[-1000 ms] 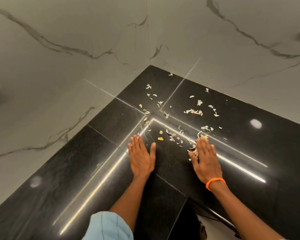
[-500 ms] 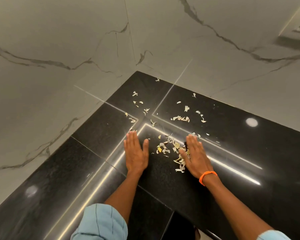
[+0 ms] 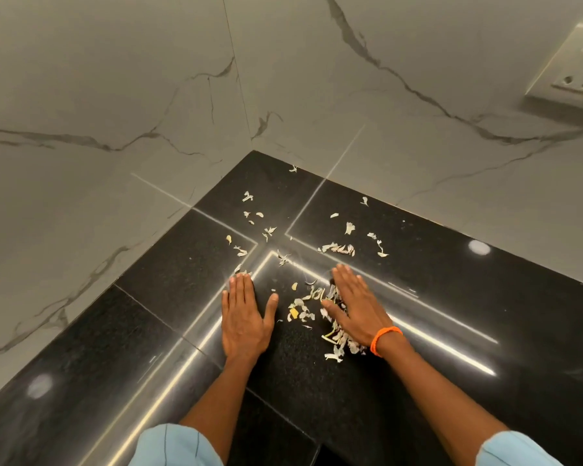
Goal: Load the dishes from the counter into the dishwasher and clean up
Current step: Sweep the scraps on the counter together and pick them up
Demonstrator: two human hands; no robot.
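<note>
Pale vegetable peel scraps (image 3: 303,307) lie scattered over the black granite counter (image 3: 115,348) in its inner corner. My left hand (image 3: 244,319) lies flat on the stone, fingers straight, left of a small heap of scraps. My right hand (image 3: 355,309), with an orange thread at the wrist, presses flat on the counter with scraps against its thumb side and under its palm edge. More loose scraps (image 3: 339,247) lie farther back toward the corner. No dishes or dishwasher are in sight.
Grey marble-look walls (image 3: 115,95) meet behind the counter corner. A white wall socket (image 3: 572,75) sits at the upper right. The counter's front edge drops off at the bottom centre (image 3: 320,454).
My right hand has swept leftward and toward me, bunching scraps into a heap between my hands. My left hand stayed flat in nearly the same spot. The camera tilted slightly.
</note>
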